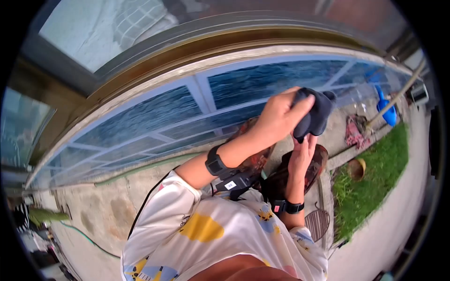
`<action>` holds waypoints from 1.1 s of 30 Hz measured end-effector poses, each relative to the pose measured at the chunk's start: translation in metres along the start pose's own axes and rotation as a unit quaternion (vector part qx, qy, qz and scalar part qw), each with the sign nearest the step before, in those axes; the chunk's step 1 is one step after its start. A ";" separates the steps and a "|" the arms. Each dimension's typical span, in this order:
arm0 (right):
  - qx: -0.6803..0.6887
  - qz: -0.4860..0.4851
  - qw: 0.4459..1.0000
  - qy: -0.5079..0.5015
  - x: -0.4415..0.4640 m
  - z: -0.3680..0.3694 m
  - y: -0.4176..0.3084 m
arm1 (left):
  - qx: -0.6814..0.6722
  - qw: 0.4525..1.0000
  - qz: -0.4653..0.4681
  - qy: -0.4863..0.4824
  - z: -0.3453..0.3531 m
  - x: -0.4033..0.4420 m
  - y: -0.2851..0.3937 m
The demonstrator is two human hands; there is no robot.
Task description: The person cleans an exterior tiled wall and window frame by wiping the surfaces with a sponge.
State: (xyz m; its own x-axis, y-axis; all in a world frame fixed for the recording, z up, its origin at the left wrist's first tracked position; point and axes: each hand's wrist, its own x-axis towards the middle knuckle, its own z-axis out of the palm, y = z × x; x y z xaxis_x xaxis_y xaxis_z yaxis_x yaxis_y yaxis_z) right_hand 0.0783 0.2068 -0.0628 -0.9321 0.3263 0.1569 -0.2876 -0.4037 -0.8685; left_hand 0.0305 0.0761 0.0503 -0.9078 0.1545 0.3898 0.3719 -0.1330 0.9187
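A bunched dark grey cloth (315,112) is held up in front of the tiled wall. My left hand (280,114) is closed around its near side, the thumb pressed over the top. Beneath it, my right hand (302,154) reaches up, with its fingertips gripping the cloth's lower edge. Folds hide part of those fingers. Whether the cloth is a sock or a rag, I cannot tell.
A wall with blue panels (272,77) runs under a window ledge (225,40). At the right are a blue scoop (385,107), a wooden pole (398,93), a crumpled pink cloth (355,132), a grass strip (375,180) and a brown pot (356,169). A hose (140,171) lies along the wall.
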 end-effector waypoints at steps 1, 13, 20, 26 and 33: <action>0.012 0.002 1.000 0.004 0.004 -0.012 0.004 | -0.123 0.980 -0.156 0.024 0.009 -0.002 -0.013; -0.222 -0.155 0.961 0.058 0.005 -0.010 -0.021 | -0.249 0.913 -0.311 -0.083 0.003 -0.006 -0.072; 0.196 0.176 0.955 0.134 0.033 0.018 0.041 | 0.124 0.963 -0.120 -0.207 -0.013 -0.031 -0.061; 0.053 -0.165 0.978 0.116 0.130 0.057 -0.013 | 0.509 0.820 0.261 -0.024 -0.098 -0.059 0.035; -0.313 -0.373 0.867 -0.105 0.004 0.128 0.094 | 0.690 0.630 0.353 0.057 -0.146 -0.065 0.009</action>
State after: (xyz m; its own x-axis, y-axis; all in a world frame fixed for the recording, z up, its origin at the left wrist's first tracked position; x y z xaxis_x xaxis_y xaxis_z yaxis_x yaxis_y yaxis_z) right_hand 0.0197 0.0605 -0.0831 -0.5760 0.1066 0.8104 -0.7137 0.4177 -0.5622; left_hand 0.0649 -0.0779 0.0238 -0.4010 0.4523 0.7966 0.4340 0.8596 -0.2695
